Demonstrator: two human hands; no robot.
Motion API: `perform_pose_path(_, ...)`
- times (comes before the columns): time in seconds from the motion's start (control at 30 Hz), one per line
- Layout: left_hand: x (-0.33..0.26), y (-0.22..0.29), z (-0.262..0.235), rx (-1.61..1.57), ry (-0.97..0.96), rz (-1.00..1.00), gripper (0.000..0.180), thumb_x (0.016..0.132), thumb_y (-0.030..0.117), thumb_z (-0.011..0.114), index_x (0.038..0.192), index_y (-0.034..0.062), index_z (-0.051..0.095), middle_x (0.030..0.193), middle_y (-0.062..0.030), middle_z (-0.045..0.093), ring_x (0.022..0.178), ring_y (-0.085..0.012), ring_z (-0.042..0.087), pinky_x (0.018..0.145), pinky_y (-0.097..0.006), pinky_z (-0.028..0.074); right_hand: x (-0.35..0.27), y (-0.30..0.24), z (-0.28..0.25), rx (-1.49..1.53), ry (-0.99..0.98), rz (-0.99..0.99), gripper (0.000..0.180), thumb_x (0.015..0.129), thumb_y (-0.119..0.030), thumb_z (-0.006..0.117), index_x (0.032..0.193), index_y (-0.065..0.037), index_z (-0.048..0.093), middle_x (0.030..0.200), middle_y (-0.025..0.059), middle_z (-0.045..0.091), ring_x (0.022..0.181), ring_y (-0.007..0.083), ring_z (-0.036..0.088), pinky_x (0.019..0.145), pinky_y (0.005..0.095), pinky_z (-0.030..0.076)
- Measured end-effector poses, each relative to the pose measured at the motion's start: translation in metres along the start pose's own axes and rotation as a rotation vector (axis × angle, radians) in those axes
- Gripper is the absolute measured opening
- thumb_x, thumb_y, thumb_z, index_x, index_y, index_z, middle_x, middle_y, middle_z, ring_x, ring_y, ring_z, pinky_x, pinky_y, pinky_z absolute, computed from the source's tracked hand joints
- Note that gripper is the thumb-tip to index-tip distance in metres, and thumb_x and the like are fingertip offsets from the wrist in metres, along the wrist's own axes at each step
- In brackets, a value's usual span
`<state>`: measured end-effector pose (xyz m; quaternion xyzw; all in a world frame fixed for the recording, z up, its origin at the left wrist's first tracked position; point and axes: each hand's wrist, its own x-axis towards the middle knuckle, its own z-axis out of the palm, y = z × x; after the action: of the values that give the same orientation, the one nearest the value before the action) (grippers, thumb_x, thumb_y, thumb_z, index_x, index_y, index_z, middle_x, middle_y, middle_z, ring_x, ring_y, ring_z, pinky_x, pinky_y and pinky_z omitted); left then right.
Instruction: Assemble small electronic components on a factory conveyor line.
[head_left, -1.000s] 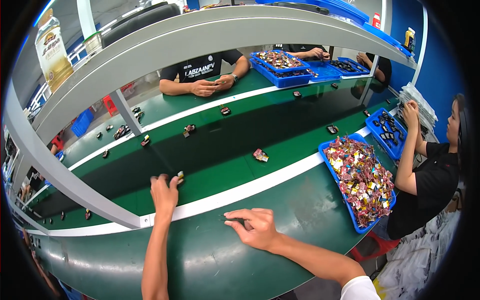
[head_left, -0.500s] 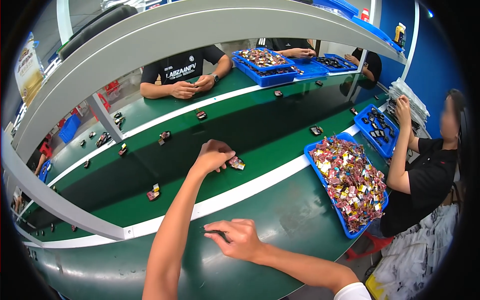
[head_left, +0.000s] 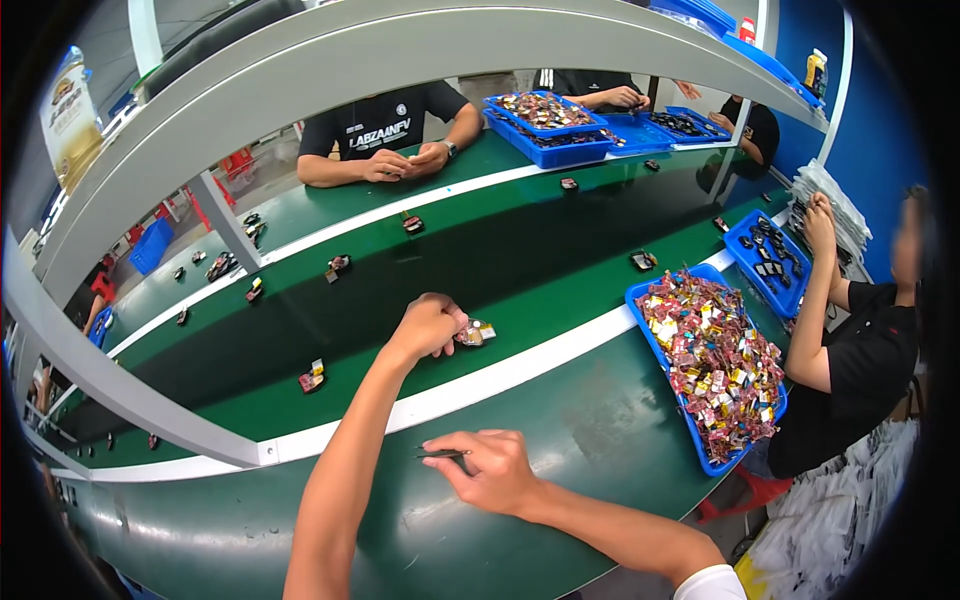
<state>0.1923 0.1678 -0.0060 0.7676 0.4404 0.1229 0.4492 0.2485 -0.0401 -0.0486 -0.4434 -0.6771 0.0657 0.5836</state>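
Observation:
My left hand (head_left: 430,327) reaches over the green conveyor belt, fingers curled and closed at the edge of a small circuit piece (head_left: 478,333) with a reddish part and a white-and-yellow tab. Its fingertips are partly hidden behind the hand. Nearer to me, above the dark green worktop, my right hand (head_left: 492,468) pinches a pair of thin dark tweezers (head_left: 443,454), their tips pointing left. Nothing shows between the tips.
A blue tray (head_left: 647,345) heaped with similar pieces stands to the right. Several small pieces, one a reddish piece (head_left: 312,377), lie along the belt. A grey metal frame (head_left: 225,225) crosses at left and overhead. Co-workers sit across and at right, near another blue tray (head_left: 797,300).
My left hand has closed in on the circuit piece and shifted it slightly toward me. The right hand has turned a little, tweezers still in it. The whole view has shifted slightly.

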Motion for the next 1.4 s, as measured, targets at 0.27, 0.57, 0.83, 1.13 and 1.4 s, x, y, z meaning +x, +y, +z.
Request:
perform_pose_path(0.27,-0.129,-0.042,0.015,-0.557,0.323,0.09,0.02,0.097,0.006,0.06,0.106,-0.0105,0.066,0.07,-0.0095,0.067,0.05,-0.0136,0.063,0.039,-0.025,0.045,-0.001,-0.003,-0.006,0.209,-0.051,0.249,0.013,0.08,0.003,0.079,0.09,0.001,0.07,0.081,0.0048,0.073,0.048,0.0,0.043,0.044,0.0229,0.034)
perform_pose_path(0.57,-0.168,-0.067,0.051,-0.757,0.409,0.094,0.022,0.099,0.007,0.061,0.111,-0.0109,0.065,0.085,-0.0126,0.068,0.057,-0.0161,0.066,0.043,-0.024,0.049,0.01,-0.003,-0.013,0.568,0.045,0.703,0.015,0.086,0.005,0.076,0.098,0.003,0.067,0.084,0.0021,0.07,0.06,-0.0031,0.048,0.05,0.0154,0.034)
perform_pose_path(0.83,-0.17,-0.063,0.05,-0.778,0.422,0.101,0.02,0.098,0.006,0.062,0.111,-0.0093,0.066,0.084,-0.0132,0.07,0.059,-0.0148,0.067,0.046,-0.025,0.051,0.003,0.009,-0.008,0.516,0.08,0.628,0.015,0.086,0.004,0.076,0.097,0.004,0.067,0.082,0.003,0.07,0.06,-0.0027,0.049,0.049,0.0161,0.034)
perform_pose_path(1.13,-0.169,-0.064,0.051,-0.776,0.431,0.099,0.021,0.099,0.006,0.061,0.112,-0.0097,0.065,0.084,-0.0134,0.069,0.06,-0.0152,0.068,0.046,-0.025,0.053,0.006,0.0,-0.008,0.332,0.034,0.615,0.014,0.085,0.005,0.075,0.096,0.003,0.067,0.071,-0.0048,0.06,0.054,-0.0032,0.04,0.047,0.0167,0.029)
perform_pose_path(1.4,-0.168,-0.064,0.051,-0.781,0.419,0.115,0.021,0.1,0.007,0.059,0.112,-0.0104,0.062,0.087,-0.0149,0.068,0.062,-0.018,0.069,0.048,-0.026,0.055,0.006,0.0,-0.008,0.325,0.058,0.608,0.014,0.086,0.004,0.076,0.096,0.003,0.067,0.073,-0.0035,0.062,0.055,-0.003,0.041,0.047,0.0169,0.029)
